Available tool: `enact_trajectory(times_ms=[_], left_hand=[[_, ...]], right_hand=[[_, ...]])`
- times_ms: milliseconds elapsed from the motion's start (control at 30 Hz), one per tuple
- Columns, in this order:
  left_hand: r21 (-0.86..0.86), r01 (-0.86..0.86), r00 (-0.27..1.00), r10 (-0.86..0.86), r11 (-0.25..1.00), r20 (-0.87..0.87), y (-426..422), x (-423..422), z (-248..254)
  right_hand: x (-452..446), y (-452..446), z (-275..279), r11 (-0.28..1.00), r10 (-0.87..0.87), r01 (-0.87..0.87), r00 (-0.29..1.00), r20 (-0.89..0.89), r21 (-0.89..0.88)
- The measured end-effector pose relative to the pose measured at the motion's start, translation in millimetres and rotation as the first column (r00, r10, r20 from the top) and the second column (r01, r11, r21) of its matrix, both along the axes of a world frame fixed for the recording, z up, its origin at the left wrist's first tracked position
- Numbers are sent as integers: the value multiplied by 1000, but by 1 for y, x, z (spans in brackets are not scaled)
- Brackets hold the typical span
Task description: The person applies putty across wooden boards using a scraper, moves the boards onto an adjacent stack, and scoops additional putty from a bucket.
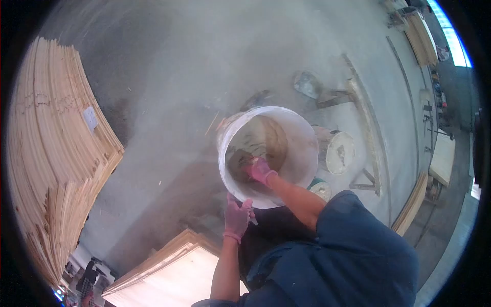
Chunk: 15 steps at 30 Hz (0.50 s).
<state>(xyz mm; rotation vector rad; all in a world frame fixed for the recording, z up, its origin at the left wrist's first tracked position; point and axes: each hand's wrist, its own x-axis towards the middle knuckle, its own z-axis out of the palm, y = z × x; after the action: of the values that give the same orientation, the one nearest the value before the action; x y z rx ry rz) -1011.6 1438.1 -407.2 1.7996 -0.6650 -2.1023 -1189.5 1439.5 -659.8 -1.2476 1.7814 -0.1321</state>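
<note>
A large whitish bucket [307,138] stands in front of me, tilted so that its wide mouth faces me. Greyish-brown material lies inside, smeared on the wall and bottom. My right hand [262,170], in a pink glove, reaches into the bucket. Its fingers are closed near a dark patch, and what they hold is hidden. At the near left rim is my left hand [238,219], also gloved in pink, gripping the bucket's edge with the thumb apart.
Tall stacks of thin wood sheets [56,133] stand at the left. Another pale board stack [169,273] lies at lower left. Right of the bucket are a smaller pail [341,152], a green-rimmed container [320,189] and a long frame [369,123] on the dusty floor [204,51].
</note>
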Motion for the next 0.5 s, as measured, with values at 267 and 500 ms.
enact_trajectory(times_ms=[267,500], left_hand=[[58,-59,998,61,997,-32,-3,1,-3],[-29,88,985,-82,996,152,3,14,-1]], right_hand=[[-30,-41,42,927,-137,-103,805,578,362],[-34,-74,140,644,-763,203,232,603,737]])
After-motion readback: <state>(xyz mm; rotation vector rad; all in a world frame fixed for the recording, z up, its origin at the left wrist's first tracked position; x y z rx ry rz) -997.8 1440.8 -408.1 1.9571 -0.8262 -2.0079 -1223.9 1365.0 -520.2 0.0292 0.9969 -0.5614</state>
